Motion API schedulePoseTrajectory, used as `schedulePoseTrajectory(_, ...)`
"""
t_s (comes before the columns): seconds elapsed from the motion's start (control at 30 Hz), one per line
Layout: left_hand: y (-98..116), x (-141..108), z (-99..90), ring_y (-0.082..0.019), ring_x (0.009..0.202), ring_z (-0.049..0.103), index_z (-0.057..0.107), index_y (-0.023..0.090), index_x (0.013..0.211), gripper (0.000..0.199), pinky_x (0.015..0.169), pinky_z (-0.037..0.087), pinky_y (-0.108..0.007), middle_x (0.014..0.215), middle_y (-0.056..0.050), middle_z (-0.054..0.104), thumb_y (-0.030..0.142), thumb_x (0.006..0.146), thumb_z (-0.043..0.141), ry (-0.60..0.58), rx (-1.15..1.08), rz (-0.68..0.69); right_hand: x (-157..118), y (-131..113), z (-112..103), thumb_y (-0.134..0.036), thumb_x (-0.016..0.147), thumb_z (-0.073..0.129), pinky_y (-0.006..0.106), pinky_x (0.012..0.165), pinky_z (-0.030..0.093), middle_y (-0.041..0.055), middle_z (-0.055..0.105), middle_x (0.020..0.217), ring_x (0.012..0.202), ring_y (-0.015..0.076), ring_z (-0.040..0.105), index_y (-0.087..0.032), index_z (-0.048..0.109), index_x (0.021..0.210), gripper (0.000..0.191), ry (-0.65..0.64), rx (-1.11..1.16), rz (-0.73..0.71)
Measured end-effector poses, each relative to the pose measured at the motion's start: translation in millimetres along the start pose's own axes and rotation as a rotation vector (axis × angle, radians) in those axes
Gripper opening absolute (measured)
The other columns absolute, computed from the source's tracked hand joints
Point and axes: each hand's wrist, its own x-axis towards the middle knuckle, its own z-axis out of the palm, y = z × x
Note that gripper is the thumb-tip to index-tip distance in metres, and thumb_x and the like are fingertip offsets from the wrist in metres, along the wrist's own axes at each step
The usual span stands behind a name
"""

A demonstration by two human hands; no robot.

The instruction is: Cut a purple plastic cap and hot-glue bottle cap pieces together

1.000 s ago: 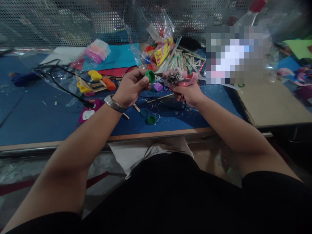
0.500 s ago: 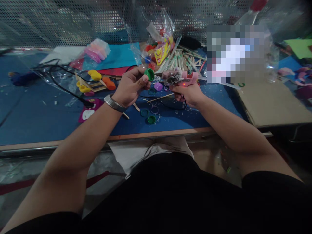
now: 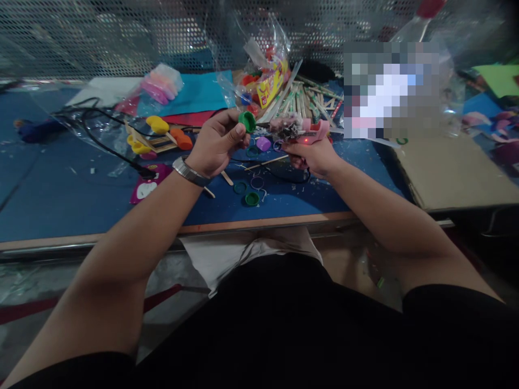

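A green bottle cap is pinched between the thumb and fingers of my left hand, its hollow side partly facing me. My right hand is wrapped round the handle of a pink glue gun with a small red light glowing on its side. Stringy, dirty residue coats the gun's front, which points left at the cap; whether the tip touches it I cannot tell. Beneath the hands lie a purple cap and, closer to me, another green cap beside loose plastic rings.
Left of my hands is a craft-stick piece with yellow and orange caps. A black cable runs to a purple packet-like item. Behind are a bag of caps and a stick pile. Cardboard lies right.
My left hand has shifted the green cap very slightly left and up. The right hand with the glue gun has stayed almost still.
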Motion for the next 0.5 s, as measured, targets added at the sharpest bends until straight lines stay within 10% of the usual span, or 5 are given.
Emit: schedulePoseTrajectory(0.5, -0.8, 0.5, -2.9, -0.014, 0.077, 0.065, 0.076, 0.035, 0.11, 0.04, 0.073, 0.056, -0.035, 0.094, 0.003, 0.07, 0.059, 0.086, 0.096, -0.063, -0.003, 0.053, -3.1, -4.7, 0.3, -0.027, 0.087, 0.087, 0.026, 0.046, 0.038, -0.0056, 0.046, 0.054, 0.051, 0.0113, 0.049, -0.023, 0.058, 0.075, 0.032, 0.04, -0.092, 0.037)
